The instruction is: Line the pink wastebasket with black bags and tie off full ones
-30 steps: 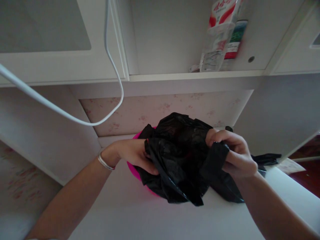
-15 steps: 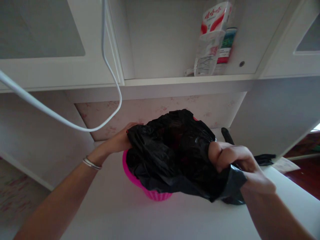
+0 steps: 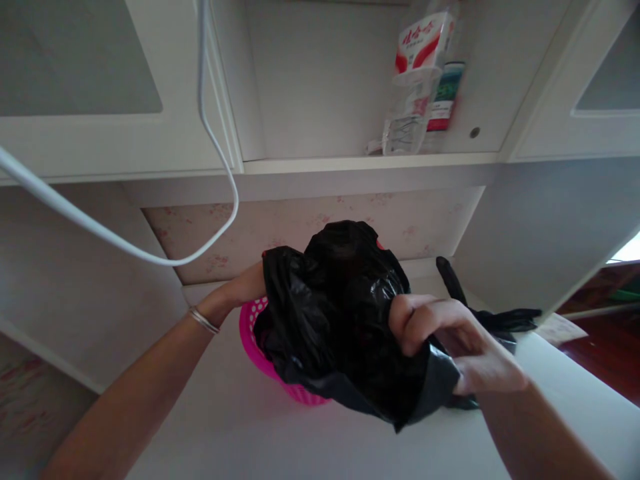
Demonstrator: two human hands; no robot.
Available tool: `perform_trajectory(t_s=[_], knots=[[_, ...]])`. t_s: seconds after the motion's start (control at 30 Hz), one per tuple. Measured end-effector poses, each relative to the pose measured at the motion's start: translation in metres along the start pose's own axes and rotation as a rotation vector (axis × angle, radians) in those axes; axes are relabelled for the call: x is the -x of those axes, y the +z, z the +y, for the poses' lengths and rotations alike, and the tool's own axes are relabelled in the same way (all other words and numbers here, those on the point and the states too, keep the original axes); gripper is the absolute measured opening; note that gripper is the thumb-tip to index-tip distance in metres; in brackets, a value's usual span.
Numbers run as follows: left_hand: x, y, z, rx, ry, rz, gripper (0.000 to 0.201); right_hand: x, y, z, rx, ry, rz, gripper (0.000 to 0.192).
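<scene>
On the white desk surface point(image 3: 235, 427) right in front of you sits a pink perforated basket point(image 3: 255, 333), and a black plastic bag point(image 3: 340, 313) is draped over its mouth, bulging up and spilling down the near side so that most of the basket is hidden. Your right hand point(image 3: 450, 340) is at the near right of the bag, fingers curled shut around a bunched fold of the black plastic, with a flap of it hanging below your knuckles. Your left hand point(image 3: 253, 283) reaches to the far left edge of the bag, above the basket's rim; the plastic covers your fingers, so I cannot tell whether they are pinching the bag or only pressing against it. A thin silver bracelet point(image 3: 203, 320) circles your left wrist. Just right of the bag, behind your right hand, more black plastic point(image 3: 500, 319) lies on the desk, with a strip pointing up and away toward the far wall. Further right, at the desk's edge, a slip of white paper point(image 3: 560, 328) lies flat. Above, on the shelf point(image 3: 370, 163) of the white cabinet, stands a clear plastic bottle point(image 3: 407, 117) next to a red-and-white carton point(image 3: 423, 43). A white cable point(image 3: 150, 250) loops down across the upper left, well clear of both hands.
</scene>
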State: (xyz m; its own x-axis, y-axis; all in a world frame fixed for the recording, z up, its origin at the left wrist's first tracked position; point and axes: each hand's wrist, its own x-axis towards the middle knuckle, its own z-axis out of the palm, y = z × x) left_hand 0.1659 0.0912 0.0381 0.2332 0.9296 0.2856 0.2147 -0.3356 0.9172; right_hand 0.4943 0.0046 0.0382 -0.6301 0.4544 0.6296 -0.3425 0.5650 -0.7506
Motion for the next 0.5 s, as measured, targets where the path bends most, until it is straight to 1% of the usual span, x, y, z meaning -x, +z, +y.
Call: perform_trajectory(t_s=[0.07, 0.1, 0.13, 0.17, 0.2, 0.27, 0.3, 0.37, 0.4, 0.5], knots=[[0.007, -0.017, 0.004, 0.026, -0.023, -0.054, 0.039, 0.005, -0.007, 0.004, -0.038, 0.037, -0.006, 0.044], [0.01, -0.028, 0.005, 0.027, -0.027, -0.052, 0.045, 0.007, -0.01, 0.006, -0.052, 0.054, 0.017, 0.047], [0.014, -0.039, 0.003, 0.015, -0.028, -0.028, 0.05, 0.01, -0.012, 0.009, -0.055, 0.077, 0.063, 0.046], [0.018, -0.051, 0.001, -0.015, -0.027, 0.015, 0.051, 0.013, -0.014, 0.012, -0.051, 0.104, 0.13, 0.043], [0.022, -0.062, -0.004, -0.055, -0.028, 0.068, 0.047, 0.015, -0.015, 0.016, -0.04, 0.136, 0.217, 0.039], [0.033, -0.081, -0.016, -0.098, -0.054, 0.167, 0.037, 0.019, -0.015, 0.023, -0.03, 0.238, 0.4, 0.036], [0.04, -0.087, -0.023, -0.089, -0.08, 0.198, 0.032, 0.02, -0.015, 0.026, -0.039, 0.301, 0.471, 0.037], [0.056, -0.095, -0.035, -0.052, -0.139, 0.231, 0.027, 0.023, -0.013, 0.031, -0.078, 0.404, 0.559, 0.039], [0.065, -0.096, -0.039, -0.03, -0.171, 0.226, 0.026, 0.025, -0.011, 0.033, -0.089, 0.429, 0.585, 0.039], [0.092, -0.095, -0.042, 0.166, -0.259, 0.188, 0.027, 0.031, -0.007, 0.029, -0.04, 0.389, 0.604, 0.029]])
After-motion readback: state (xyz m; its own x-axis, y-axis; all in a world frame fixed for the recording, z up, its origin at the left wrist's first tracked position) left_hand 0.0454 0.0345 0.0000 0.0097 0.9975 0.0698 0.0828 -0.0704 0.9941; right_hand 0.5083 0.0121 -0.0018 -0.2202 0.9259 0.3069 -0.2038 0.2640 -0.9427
